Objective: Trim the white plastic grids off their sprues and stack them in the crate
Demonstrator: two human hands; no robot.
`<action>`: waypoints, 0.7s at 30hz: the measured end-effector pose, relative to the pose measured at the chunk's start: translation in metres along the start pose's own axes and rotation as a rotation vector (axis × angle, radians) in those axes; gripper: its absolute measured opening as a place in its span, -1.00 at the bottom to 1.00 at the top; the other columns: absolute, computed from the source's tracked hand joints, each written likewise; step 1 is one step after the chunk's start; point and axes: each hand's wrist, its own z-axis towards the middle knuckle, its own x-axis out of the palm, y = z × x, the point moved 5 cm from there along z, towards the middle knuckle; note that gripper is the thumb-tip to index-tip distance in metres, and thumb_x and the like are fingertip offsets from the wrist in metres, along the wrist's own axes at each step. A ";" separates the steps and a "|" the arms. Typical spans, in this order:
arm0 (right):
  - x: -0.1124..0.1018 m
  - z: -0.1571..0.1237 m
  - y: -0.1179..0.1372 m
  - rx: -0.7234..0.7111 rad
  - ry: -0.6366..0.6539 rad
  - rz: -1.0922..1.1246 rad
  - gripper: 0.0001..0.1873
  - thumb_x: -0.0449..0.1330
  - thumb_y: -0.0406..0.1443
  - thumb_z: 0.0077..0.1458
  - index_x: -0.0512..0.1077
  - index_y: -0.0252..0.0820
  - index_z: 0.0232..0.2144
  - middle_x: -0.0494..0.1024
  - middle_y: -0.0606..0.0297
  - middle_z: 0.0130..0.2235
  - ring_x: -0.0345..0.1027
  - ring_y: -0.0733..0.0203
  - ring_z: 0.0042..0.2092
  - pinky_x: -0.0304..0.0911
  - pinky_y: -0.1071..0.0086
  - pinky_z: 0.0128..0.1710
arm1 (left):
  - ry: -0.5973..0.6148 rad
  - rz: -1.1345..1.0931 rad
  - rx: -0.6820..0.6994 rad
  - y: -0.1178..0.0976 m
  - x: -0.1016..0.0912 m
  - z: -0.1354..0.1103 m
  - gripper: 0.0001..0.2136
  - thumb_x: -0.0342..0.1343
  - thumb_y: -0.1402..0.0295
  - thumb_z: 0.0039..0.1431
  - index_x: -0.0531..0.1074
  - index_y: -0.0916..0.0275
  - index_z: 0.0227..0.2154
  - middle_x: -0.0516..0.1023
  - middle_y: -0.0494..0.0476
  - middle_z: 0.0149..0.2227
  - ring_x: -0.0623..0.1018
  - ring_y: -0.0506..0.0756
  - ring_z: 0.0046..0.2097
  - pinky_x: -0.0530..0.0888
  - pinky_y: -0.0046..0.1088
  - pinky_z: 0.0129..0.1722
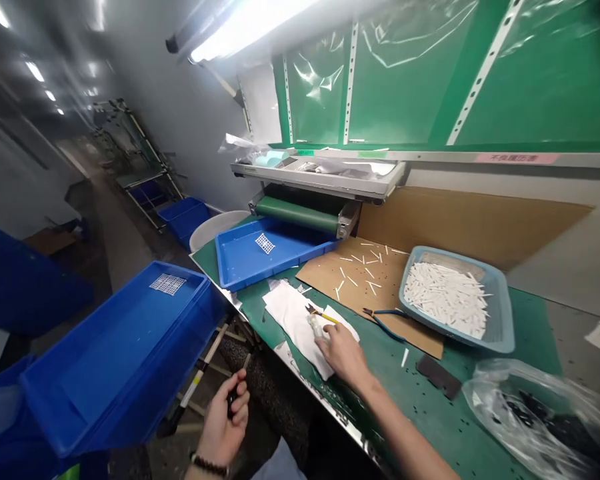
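Note:
My left hand [226, 415] is closed around a slim black-handled tool [231, 402], held in front of the bench edge; a thin pale tip [247, 361] sticks up beyond the fingers. My right hand [344, 352] reaches over the bench, its fingers closed on a small clear bottle-like object [315, 325] whose exact kind I cannot make out. Under it lies a white cloth [293, 320]. Yellow-handled pliers [326, 316] rest on the cloth just beyond the fingertips. Blue-handled cutters [387, 319] lie spread on the cardboard, right of that hand.
A light blue basin [503, 313] holds many small white sticks; others lie scattered on the cardboard [320, 267]. Blue trays [230, 273] stand at the left and back, before a green conveyor [297, 212]. A clear bag [490, 387] of black parts and a dark flat piece [439, 377] lie right.

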 end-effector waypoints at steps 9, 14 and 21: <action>0.011 0.033 0.006 0.260 0.143 -0.159 -0.71 0.03 -0.21 0.17 0.39 -0.27 -0.16 0.46 0.02 -0.13 0.36 0.03 -0.12 0.15 0.32 -0.19 | 0.250 0.392 -0.173 0.000 0.120 0.117 -0.85 -0.03 0.40 0.27 0.34 0.40 -0.34 0.12 -0.10 -0.57 0.10 -0.20 -0.67 -0.02 -0.71 -0.76; 0.002 0.038 0.007 0.288 0.031 -0.105 -0.77 0.06 -0.21 0.17 0.40 -0.21 -0.20 0.47 0.11 -0.14 0.35 0.07 -0.10 0.15 0.37 -0.17 | 0.370 0.514 -0.396 0.013 0.166 0.160 -0.84 -0.05 0.38 0.29 0.32 0.37 -0.36 0.11 -0.12 -0.59 0.08 -0.20 -0.69 -0.02 -0.71 -0.78; 0.010 0.031 0.001 0.425 -0.069 -0.086 -0.75 0.04 -0.17 0.23 0.41 -0.14 -0.17 0.46 0.21 -0.17 0.37 0.15 -0.15 0.22 0.40 -0.19 | 0.482 0.535 -0.573 0.008 0.209 0.191 -0.81 -0.12 0.42 0.32 0.31 0.35 -0.39 0.11 -0.11 -0.58 0.11 -0.20 -0.69 0.02 -0.71 -0.79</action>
